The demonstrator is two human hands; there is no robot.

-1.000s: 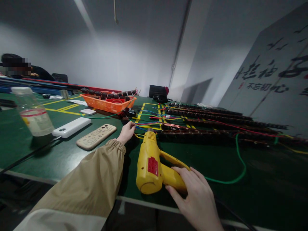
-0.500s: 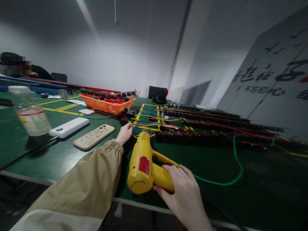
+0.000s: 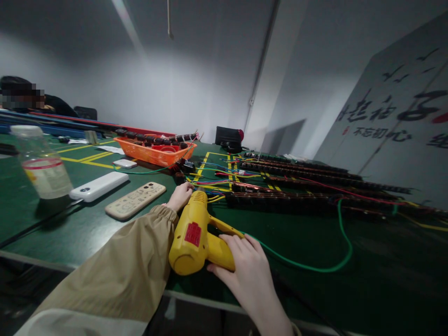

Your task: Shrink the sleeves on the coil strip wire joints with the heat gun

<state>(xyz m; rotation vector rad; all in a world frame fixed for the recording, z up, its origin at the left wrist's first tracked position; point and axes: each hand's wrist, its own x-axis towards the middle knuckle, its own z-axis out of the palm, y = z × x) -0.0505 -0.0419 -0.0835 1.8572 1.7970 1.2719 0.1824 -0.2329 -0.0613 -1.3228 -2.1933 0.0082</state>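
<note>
My right hand is wrapped around the handle of a yellow heat gun with a red label on its side. The gun's nozzle points away from me, toward the ends of coloured wires. Just left of the nozzle, my left hand is closed, its fingertips pinching the wire ends; the exact grip is small and partly hidden. These wires run right into long, dark wrapped bundles lying side by side on the green table.
An orange basket holding dark wrapped pieces stands behind my left hand. To the left are a phone in a beige case, a white power bank with a cable, and a bottle. A green wire loops at right. Another person sits far left.
The heat gun and my right hand have moved left, bringing the nozzle close to my left hand. My left hand stays nearly in place at the wire ends.
</note>
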